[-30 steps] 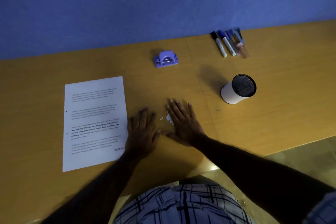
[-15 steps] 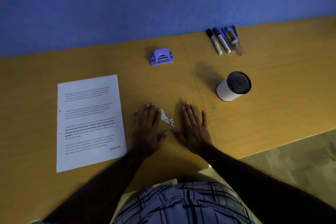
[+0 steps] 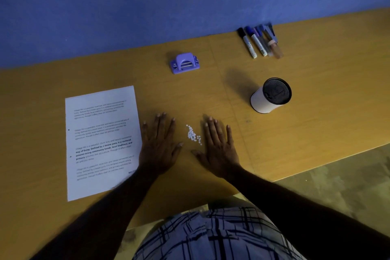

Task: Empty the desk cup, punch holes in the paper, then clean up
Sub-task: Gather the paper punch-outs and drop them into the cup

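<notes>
A small heap of white paper dots (image 3: 193, 134) lies on the wooden desk (image 3: 316, 116). My left hand (image 3: 160, 145) rests flat to the left of the dots, its heel beside the printed sheet (image 3: 101, 141). My right hand (image 3: 219, 148) lies flat to their right, fingers straight. Neither hand holds anything. The sheet shows two punched holes on its left margin. A purple hole punch (image 3: 185, 63) sits further back. The white desk cup (image 3: 270, 96) with a dark mesh inside stands at the right.
Several markers and pens (image 3: 259, 41) lie in a row near the blue wall (image 3: 168, 2) at the back right. The desk's front edge runs close to my body, with floor (image 3: 337, 179) visible at the lower right.
Both hands have drawn apart, exposing the dots between them. The dots now lie in a tighter heap.
</notes>
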A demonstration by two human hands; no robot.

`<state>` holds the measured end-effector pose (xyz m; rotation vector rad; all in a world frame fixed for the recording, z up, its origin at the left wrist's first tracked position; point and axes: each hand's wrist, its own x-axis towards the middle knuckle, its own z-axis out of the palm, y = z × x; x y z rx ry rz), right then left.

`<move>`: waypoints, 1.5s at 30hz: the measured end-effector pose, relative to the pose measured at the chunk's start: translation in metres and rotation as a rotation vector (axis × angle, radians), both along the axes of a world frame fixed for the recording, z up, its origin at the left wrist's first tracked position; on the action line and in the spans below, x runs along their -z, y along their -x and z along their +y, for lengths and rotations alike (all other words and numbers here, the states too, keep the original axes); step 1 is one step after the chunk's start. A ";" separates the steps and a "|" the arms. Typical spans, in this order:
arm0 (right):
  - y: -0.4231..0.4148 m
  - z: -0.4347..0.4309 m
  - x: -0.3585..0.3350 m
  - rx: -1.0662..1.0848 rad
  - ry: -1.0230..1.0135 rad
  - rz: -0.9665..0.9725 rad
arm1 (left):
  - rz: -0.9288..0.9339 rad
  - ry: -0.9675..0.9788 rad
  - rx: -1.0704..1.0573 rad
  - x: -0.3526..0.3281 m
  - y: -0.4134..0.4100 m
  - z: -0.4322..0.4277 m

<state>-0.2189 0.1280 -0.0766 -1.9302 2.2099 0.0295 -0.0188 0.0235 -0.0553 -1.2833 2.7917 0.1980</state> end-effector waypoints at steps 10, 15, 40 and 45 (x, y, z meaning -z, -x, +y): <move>-0.045 -0.014 -0.008 0.094 -0.006 -0.022 | 0.004 0.025 -0.073 -0.010 -0.004 0.002; -0.041 -0.015 -0.010 0.053 -0.027 -0.032 | -0.024 0.038 -0.078 -0.013 -0.010 0.005; -0.007 -0.019 -0.021 -0.450 0.014 -0.156 | 0.054 -0.040 -0.072 -0.024 -0.014 0.019; 0.004 -0.010 -0.026 -0.444 -0.019 -0.214 | 0.068 -0.058 -0.037 -0.025 -0.012 0.018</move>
